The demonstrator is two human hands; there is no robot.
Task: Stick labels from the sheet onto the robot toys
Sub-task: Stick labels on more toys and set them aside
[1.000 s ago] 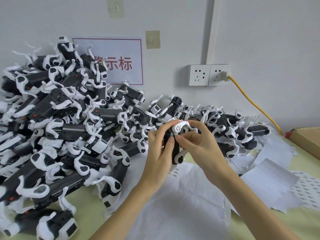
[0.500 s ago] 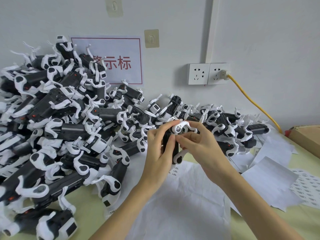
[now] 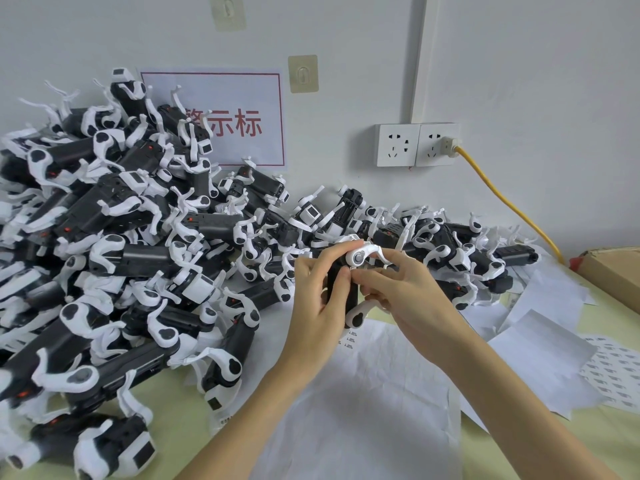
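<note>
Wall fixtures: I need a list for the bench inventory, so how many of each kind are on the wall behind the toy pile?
Socket plates: 2
Adhesive hooks: 2
Printed sign: 1
Plug with yellow cable: 1
Conduit strip: 1
Total: 7

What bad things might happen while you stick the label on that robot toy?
The big pile of robot toys leans high beside the left hand; a bump might topple some. Both hands cover the held robot toy, with the right hand pressing there, so the label may go on crooked. Loose paper sheets might slide off.
</note>
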